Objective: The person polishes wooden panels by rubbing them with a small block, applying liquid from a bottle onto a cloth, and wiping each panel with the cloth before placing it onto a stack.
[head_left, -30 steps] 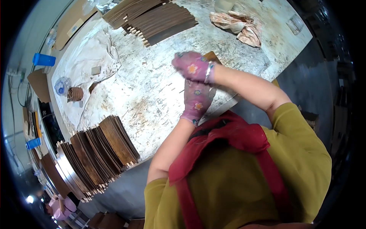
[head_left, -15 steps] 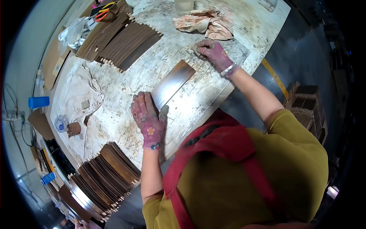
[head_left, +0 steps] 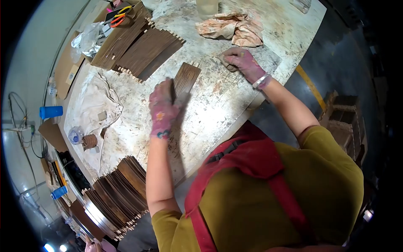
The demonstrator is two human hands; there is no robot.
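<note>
A dark brown wooden slat (head_left: 187,79) with small pale pegs at its far end is gripped by my left hand (head_left: 163,103), in a pink flowered glove, around its near end. The slat is angled over the stained white table (head_left: 210,122). My right hand (head_left: 244,65), gloved too, is closed at the table's right part, with its fingers curled over something small and greyish that is mostly hidden. Just beyond it lies a crumpled, stained cloth (head_left: 247,32).
Stacked slats (head_left: 155,50) stand at the back left, and more slats (head_left: 119,189) at the near left. A white cloth (head_left: 90,98), a twine spool (head_left: 89,142) and a blue cup (head_left: 51,111) are at the left. Orange-handled scissors (head_left: 119,19) rest in a box.
My left hand has moved away from me and now has the slat, which has shifted left and turned. My right hand keeps its closed pose. The view has shifted slightly.
</note>
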